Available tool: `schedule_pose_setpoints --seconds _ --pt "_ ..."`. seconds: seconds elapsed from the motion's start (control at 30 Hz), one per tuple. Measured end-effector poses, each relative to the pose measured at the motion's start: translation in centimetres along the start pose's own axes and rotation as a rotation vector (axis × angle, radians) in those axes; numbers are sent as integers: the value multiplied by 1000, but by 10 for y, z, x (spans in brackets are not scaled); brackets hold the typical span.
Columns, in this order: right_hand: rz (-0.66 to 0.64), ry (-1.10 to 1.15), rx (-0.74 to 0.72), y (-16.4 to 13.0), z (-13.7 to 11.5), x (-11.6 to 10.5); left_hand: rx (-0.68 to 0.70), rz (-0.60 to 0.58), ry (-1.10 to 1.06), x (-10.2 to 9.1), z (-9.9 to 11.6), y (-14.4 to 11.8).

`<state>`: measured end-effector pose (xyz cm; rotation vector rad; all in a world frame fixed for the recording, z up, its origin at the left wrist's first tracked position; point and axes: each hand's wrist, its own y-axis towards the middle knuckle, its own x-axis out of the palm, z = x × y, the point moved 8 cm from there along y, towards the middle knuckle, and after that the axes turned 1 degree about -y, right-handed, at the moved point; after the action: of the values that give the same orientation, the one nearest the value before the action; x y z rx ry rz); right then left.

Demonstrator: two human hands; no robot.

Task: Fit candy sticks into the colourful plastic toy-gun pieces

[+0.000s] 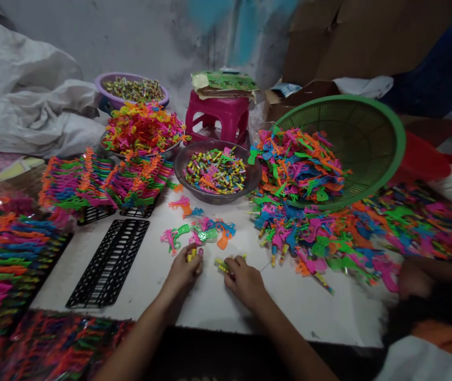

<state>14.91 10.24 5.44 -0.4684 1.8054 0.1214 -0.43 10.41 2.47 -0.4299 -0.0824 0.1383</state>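
My left hand (184, 272) rests on the white table (170, 296), its fingers closed on small yellow and pink plastic pieces (192, 254). Beside it my right hand (245, 280) pinches a few small yellow-green pieces (221, 264) against the tabletop. Just beyond both hands lies a small cluster of coloured plastic toy parts (202, 233) in pink, green, blue and orange. A grey bowl (245, 182) of short coloured tubes stands behind that cluster.
A tipped green basket (372, 137) spills a big heap of coloured parts (301, 211) on the right. Black slotted racks (109, 262) lie left, loaded racks (102, 180) behind them. A pink stool (218, 116) and a purple bowl (107, 82) stand at the back. Another person's hand (412, 278) reaches in at right.
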Motion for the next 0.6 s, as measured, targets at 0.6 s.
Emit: schedule_pose_setpoints --seconds 0.6 --pt "-41 497 -597 -7 -56 -78 -460 -592 -536 20 -33 -37"
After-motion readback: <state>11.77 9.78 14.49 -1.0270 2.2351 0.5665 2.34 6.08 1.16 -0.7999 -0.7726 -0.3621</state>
